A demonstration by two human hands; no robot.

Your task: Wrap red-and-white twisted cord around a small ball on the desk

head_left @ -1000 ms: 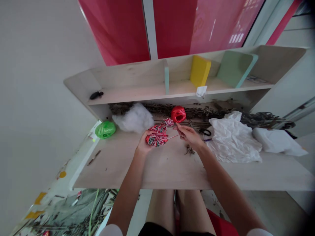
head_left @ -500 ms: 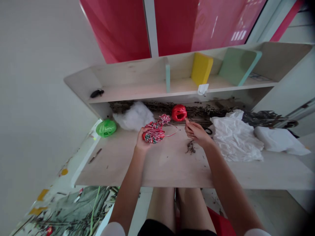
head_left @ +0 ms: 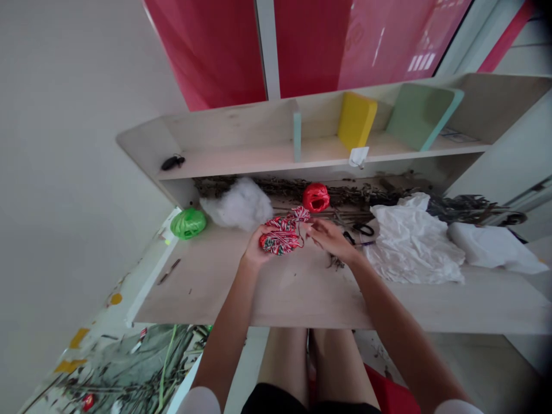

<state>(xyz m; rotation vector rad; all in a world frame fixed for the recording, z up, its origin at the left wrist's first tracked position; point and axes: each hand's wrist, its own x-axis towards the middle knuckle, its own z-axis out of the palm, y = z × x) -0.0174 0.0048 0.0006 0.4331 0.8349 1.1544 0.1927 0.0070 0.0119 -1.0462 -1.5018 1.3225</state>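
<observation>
My left hand (head_left: 255, 247) is wrapped around a plump bundle wound with red, white and green yarn (head_left: 280, 240), held over the desk. A tuft of striped yarn sticks out at its upper right. From the bundle, a loose yarn strand (head_left: 301, 237) curves toward my right hand (head_left: 330, 237), whose thumb and fingers are pinched together on it; the exact grip is small and partly hidden. Just behind the hands lies a ball of red plastic twine (head_left: 316, 198). Black-handled scissors (head_left: 363, 229) rest right of my right hand.
White stuffing (head_left: 239, 204) and a green twine ball (head_left: 188, 223) lie at the left, with a pen-like stick (head_left: 169, 271) nearer. Crumpled white paper (head_left: 416, 244) covers the right side. Dried stems (head_left: 345, 195) line the back beneath the shelf (head_left: 233, 164).
My right hand has moved left and slightly down, close beside the yarn bundle. The bundle has shifted a little to the right in my left hand. More of the scissors now shows.
</observation>
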